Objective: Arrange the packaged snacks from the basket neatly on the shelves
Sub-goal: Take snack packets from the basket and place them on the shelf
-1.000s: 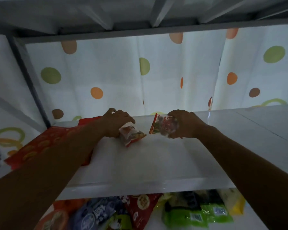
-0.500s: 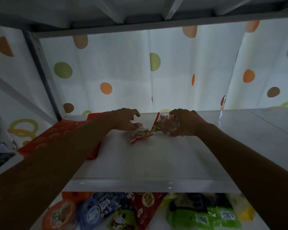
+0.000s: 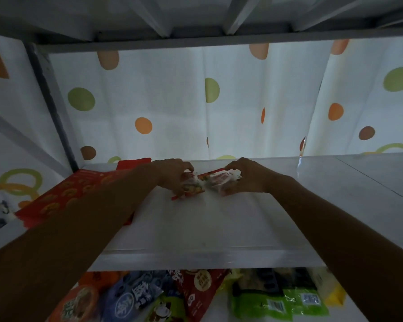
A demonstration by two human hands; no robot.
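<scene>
I am holding both arms out over the white shelf point(image 3: 207, 224), and my two hands are meeting near its back, just in front of the polka-dot curtain point(image 3: 172, 101). My left hand point(image 3: 172, 175) is gripping a small snack packet point(image 3: 193, 185), clear with red trim. My fingers point(image 3: 188, 168) are curling over its top while the packet is lying tilted on the shelf. My right hand point(image 3: 249, 177) is pinching a second snack packet point(image 3: 220, 181) of the same kind, with the forefinger on its upper red edge and the thumb under its lower side. The two packets are touching or nearly touching between my hands; in this dim light I cannot tell which. A flat red package point(image 3: 68, 196) is lying on the shelf's left end, partly under my left forearm, beside the dark upright post point(image 3: 49, 101). The underside of the upper shelf point(image 3: 196, 17) is showing overhead. Below the front edge, a blue packet point(image 3: 135, 298), a red packet point(image 3: 200, 289) and green packets point(image 3: 277, 300) are lying close together.
</scene>
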